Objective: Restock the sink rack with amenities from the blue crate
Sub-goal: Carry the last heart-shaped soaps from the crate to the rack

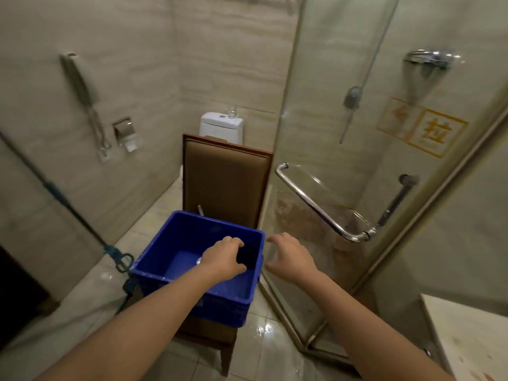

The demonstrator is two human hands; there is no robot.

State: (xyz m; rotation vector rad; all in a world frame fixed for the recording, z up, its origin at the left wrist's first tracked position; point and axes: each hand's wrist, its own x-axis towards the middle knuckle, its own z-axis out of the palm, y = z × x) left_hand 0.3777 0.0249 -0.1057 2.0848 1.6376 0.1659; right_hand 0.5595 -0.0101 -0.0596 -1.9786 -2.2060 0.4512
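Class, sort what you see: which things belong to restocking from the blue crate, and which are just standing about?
Job in hand:
blue crate; left hand, reaching into it; right hand, open beside it.

Standing about:
chair under the crate; mop; toilet; toilet-roll holder; wall phone; shower door handle.

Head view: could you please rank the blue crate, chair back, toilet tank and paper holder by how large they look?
1. blue crate: largest, though it is also nearest the camera.
2. chair back.
3. toilet tank: partly hidden behind the chair.
4. paper holder: only slightly smaller than the tank's visible part.
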